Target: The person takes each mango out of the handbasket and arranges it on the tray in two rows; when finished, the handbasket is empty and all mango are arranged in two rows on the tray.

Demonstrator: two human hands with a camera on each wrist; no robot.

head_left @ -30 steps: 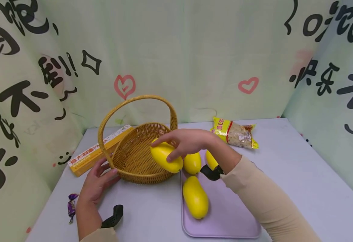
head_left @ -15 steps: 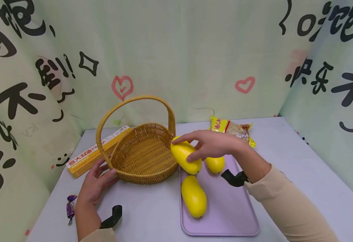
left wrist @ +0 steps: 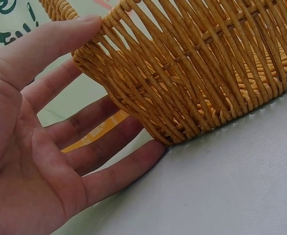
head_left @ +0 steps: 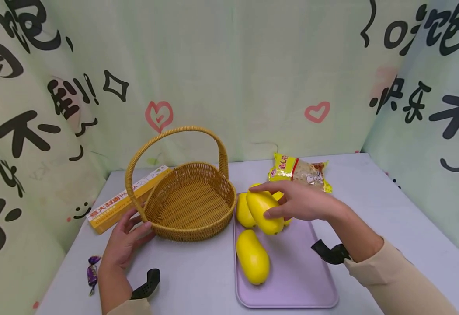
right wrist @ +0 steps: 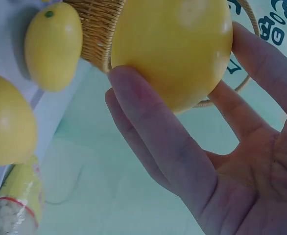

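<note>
In the head view my right hand (head_left: 308, 201) pinches a smooth yellow mango (head_left: 262, 214) between thumb and fingers, above the back of a lilac tray (head_left: 300, 275). Another mango (head_left: 253, 258) lies nearer the tray's front. More yellow fruit, including a mango (head_left: 243, 211) at the back left, is partly hidden behind the held one. Left of the tray stands a round wicker basket (head_left: 194, 192) with a tall handle, its inside bare. My left hand (left wrist: 40, 132) touches the basket's side with spread, nearly straight fingers, its thumb against the rim.
A long orange-and-white box (head_left: 123, 199) lies behind the basket's left side. At the back right is a yellow bag (head_left: 298, 169) with pale contents. A purple wrapped candy (head_left: 92, 274) lies near the left table edge. Printed curtains stand around the table.
My right hand has carried the mango from over the basket's right side rightward to above the tray. My left hand stays at the basket.
</note>
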